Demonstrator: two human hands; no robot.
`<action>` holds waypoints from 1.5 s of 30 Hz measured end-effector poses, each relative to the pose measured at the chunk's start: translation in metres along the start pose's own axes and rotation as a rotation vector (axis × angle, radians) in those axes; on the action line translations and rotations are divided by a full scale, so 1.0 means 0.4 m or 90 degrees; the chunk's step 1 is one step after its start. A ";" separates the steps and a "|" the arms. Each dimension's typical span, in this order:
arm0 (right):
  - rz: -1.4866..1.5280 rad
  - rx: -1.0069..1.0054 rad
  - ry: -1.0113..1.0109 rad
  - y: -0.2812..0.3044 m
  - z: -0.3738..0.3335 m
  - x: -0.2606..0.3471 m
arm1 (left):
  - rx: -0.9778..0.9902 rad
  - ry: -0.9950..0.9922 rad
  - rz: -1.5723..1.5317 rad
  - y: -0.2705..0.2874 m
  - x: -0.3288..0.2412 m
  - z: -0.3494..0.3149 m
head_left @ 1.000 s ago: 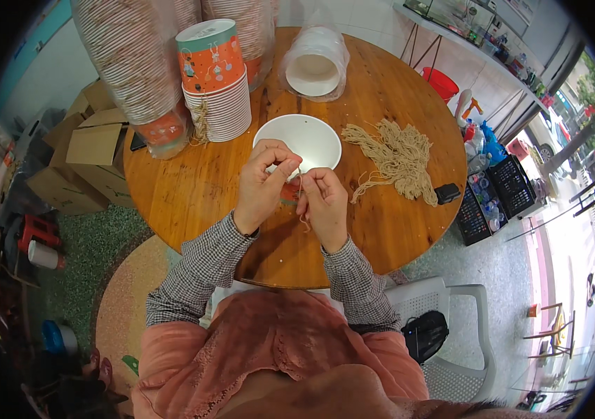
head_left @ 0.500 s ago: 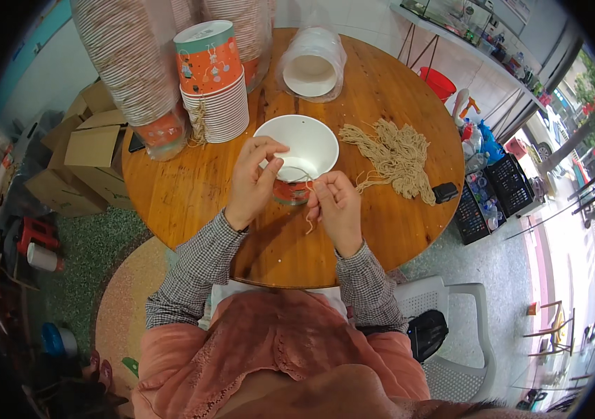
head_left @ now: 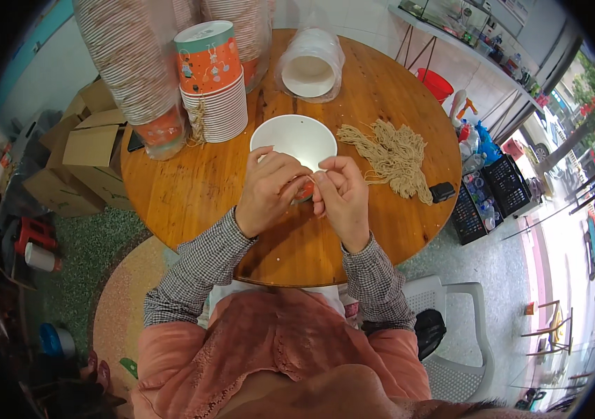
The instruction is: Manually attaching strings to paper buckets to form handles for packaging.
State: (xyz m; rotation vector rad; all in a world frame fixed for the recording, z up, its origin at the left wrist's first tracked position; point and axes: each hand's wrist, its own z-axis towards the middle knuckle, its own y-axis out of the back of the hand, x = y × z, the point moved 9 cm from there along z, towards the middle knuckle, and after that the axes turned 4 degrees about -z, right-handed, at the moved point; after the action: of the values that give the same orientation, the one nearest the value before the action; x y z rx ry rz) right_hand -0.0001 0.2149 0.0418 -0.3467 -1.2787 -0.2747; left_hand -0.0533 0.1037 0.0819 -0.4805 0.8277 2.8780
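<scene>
A paper tub (head_left: 296,133), white inside and orange outside, sits on the wooden table in front of me. At its near rim my left hand (head_left: 269,188) and my right hand (head_left: 343,199) meet, fingertips pinched together over a thin piece of beige string (head_left: 313,179). My fingers cover most of the string and the tub's near side. A loose bundle of the same string (head_left: 395,157) lies to the right of the tub.
Stacked orange paper tubs (head_left: 212,84) stand at the back left beside tall bagged stacks (head_left: 129,63). A bagged stack of white tubs (head_left: 309,73) lies at the back. A small black object (head_left: 442,192) is near the right edge; cardboard boxes (head_left: 95,160) stand left of the table.
My left hand has moved right and down from the tub's left rim to meet my right hand. The string loop and dangling end seen before are now hidden by my fingers.
</scene>
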 end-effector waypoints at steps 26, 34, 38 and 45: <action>0.328 0.099 0.015 0.004 -0.012 0.191 | -0.103 0.123 -0.320 0.020 -0.058 -0.039; 0.326 -0.019 0.018 0.135 -0.045 0.064 | 0.082 0.436 -0.642 -0.076 0.039 -0.176; 0.099 -0.039 -0.083 0.202 -0.086 -0.058 | 0.070 0.455 -0.569 -0.042 0.082 -0.224; -0.091 0.043 -0.115 0.021 -0.139 -0.085 | 0.127 0.197 -0.248 -0.039 -0.013 -0.158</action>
State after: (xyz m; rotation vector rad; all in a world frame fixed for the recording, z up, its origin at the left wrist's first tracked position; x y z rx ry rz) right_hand 0.0430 0.2006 -0.0057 -0.2269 -1.4906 -0.3262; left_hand -0.0283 0.0829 0.0252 -0.9587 0.9307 2.3713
